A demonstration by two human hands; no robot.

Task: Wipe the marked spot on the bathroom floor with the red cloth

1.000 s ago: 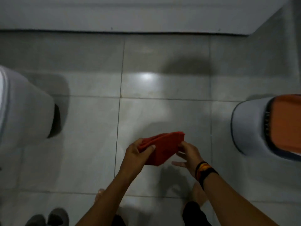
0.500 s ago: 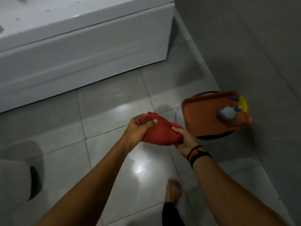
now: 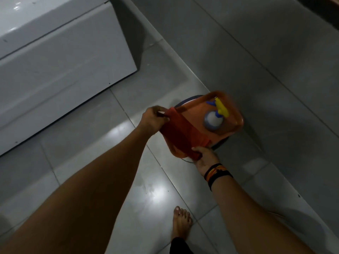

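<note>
Fingers of left hand and right hand pinch one red cloth — stretched over one orange tray.

Red cloth, orange tray, yellow-and-blue spray bottle, grey floor tiles, black-orange wristbands

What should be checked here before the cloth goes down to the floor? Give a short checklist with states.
1. Cloth held by both hands: ok, left hand pinches one end, right hand the other.
2. Cloth spread for wiping: ok, stretched flat between the hands.
3. Marked spot located: cannot tell, no mark is clear on the floor.
4. Cloth clear of the tray: cannot tell, it overlaps the tray in view.
5. Spray bottle upright: ok, stands on the tray.
</note>
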